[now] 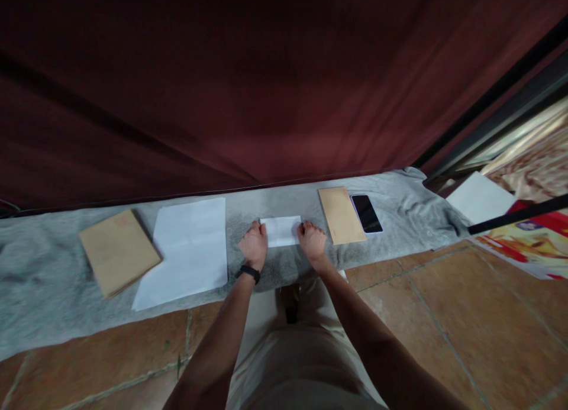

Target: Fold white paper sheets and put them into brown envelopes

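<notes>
Head view: a small folded white paper (281,231) is seen lying on a grey cloth (44,280) spread over a tiled floor (444,315), and it is pressed from both sides by 2 hands. The left hand (254,245) is set at the paper's left edge with its fingers curled down onto that edge; whether the paper is pinched or only pressed cannot be told. A black band (248,273) is worn at this wrist. The right hand (312,240) is placed at the right edge, knuckles up, fingers bent onto the sheet in the same manner. Both forearms are stretched forward and converge toward the paper. A large white sheet (189,250) and a brown envelope (118,251) are laid to the left; another brown envelope (341,215) and a phone (366,213) are laid just right.
</notes>
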A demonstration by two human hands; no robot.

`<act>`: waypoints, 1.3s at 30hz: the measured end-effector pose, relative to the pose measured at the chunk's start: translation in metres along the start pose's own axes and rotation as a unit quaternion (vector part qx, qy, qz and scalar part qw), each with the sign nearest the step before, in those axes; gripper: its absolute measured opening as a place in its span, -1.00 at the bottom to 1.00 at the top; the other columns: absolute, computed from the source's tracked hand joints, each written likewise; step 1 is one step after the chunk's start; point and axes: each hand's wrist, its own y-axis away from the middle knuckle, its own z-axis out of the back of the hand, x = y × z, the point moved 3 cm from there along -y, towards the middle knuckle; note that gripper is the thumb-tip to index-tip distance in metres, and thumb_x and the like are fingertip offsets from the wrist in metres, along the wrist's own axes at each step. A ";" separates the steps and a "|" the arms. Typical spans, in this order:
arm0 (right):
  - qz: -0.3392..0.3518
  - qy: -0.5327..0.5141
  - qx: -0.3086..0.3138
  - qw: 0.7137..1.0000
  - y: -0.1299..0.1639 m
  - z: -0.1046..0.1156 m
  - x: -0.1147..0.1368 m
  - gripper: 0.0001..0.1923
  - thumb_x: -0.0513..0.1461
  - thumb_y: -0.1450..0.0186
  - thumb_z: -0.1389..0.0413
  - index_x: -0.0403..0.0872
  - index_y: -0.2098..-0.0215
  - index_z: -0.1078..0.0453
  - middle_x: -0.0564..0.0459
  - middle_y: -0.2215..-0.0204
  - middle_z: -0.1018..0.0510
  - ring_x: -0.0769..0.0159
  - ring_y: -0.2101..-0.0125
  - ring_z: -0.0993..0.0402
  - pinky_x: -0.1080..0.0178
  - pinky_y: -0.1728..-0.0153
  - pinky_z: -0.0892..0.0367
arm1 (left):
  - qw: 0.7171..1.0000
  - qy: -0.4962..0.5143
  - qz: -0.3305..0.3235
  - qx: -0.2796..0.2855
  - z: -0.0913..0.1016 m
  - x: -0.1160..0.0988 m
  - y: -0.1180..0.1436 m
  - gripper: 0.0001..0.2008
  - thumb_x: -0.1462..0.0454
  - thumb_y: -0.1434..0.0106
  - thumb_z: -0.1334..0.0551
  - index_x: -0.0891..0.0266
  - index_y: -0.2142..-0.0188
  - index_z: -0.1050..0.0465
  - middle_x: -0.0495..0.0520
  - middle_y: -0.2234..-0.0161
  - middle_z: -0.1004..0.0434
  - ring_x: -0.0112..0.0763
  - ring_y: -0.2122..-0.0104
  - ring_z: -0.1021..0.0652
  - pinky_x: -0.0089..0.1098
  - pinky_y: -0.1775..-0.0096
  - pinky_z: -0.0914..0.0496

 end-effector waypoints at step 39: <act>-0.004 0.016 0.009 1.000 -0.001 0.003 0.001 -0.72 -0.14 -0.50 0.01 -0.09 0.16 -0.50 -0.13 0.29 -0.67 0.27 0.32 -0.63 0.34 0.32 -0.31 | 0.999 -0.023 -0.032 -0.013 -0.002 -0.004 0.001 -0.61 0.11 -0.52 0.09 0.22 -0.06 -0.41 0.27 0.17 -0.66 -0.13 0.22 -0.67 -0.29 0.21 -0.42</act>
